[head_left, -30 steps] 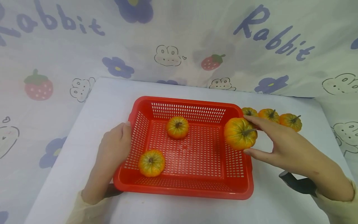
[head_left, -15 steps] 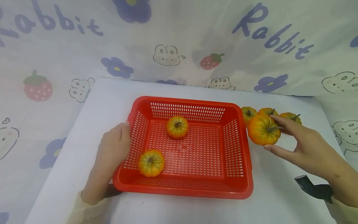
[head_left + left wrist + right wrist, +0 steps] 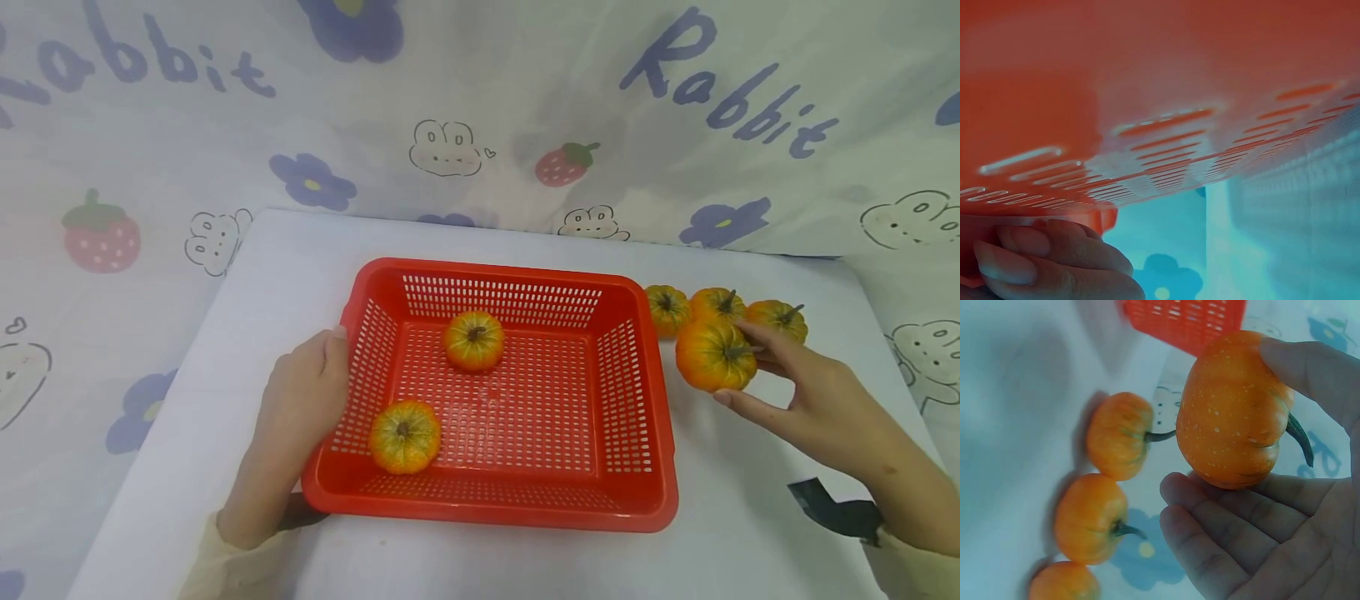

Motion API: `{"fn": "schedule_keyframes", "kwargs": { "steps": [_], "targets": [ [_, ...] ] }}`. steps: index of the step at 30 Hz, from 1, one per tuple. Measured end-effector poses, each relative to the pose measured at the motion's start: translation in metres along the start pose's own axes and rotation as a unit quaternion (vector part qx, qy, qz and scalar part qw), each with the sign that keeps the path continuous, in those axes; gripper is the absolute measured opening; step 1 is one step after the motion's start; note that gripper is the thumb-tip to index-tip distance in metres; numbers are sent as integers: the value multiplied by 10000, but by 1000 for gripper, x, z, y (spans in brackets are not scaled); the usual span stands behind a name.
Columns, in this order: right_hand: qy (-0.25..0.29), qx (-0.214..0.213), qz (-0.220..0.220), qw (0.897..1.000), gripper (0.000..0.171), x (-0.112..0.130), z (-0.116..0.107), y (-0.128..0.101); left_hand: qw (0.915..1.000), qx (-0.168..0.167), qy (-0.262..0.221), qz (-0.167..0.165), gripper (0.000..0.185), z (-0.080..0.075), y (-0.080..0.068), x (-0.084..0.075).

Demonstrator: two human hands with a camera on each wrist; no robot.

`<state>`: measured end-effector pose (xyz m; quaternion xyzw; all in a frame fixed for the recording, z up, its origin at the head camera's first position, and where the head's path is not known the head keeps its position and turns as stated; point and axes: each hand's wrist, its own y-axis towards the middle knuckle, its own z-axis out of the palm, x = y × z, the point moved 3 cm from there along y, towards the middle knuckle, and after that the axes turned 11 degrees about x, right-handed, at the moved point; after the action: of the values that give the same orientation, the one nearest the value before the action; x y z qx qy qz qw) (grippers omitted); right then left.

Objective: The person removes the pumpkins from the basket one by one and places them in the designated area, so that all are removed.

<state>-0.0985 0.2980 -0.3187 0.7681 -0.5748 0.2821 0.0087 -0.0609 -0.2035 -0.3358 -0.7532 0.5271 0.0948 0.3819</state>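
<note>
A red plastic basket (image 3: 487, 521) with slotted walls stands on the table. My left hand (image 3: 309, 387) grips its left rim; in the left wrist view its curled fingers (image 3: 1072, 284) show under the rim. Inside the basket lie two small orange-green pumpkins, one pumpkin (image 3: 474, 342) near the back and another pumpkin (image 3: 405, 437) at the front left. To the right of the basket, my right hand (image 3: 817, 400) holds a third pumpkin (image 3: 712, 354) between thumb and fingers. The right wrist view shows this held pumpkin (image 3: 1229, 419) with its green stem toward the palm.
Behind the held pumpkin, a row of pumpkins sits on the white table (image 3: 300, 267): a greenish pumpkin (image 3: 666, 308) by the basket, a middle pumpkin (image 3: 717, 306) and a right pumpkin (image 3: 780, 319). A printed cloth (image 3: 480, 83) hangs behind the table.
My right hand has carried its pumpkin from over the basket's right wall out to the right, in front of the row of pumpkins. The left hand and basket have stayed put.
</note>
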Motion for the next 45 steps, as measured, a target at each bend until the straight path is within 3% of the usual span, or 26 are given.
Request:
{"fn": "schedule_keyframes", "kwargs": {
  "steps": [8, 15, 23, 41, 45],
  "targets": [
    [122, 356, 223, 9990, 88, -12, 16, 5, 10000, 44, -50, -27, 57, 0, 0, 0],
    [347, 311, -186, 9987, 85, -18, 29, 13, 10000, 2, -2, -5, 57, 0, 1, 1],
    [443, 445, -294, 9976, 85, -26, 42, 21, 10000, -23, 17, -4, 57, 0, 1, 1],
    [476, 474, -373, 9970, 84, -29, 50, 26, 9999, -62, 60, 52, 58, 1, 2, 2],
    [464, 550, -217, 9972, 87, -30, 51, 28, 10000, -42, 19, 66, 58, 1, 2, 2]
  ]
}}
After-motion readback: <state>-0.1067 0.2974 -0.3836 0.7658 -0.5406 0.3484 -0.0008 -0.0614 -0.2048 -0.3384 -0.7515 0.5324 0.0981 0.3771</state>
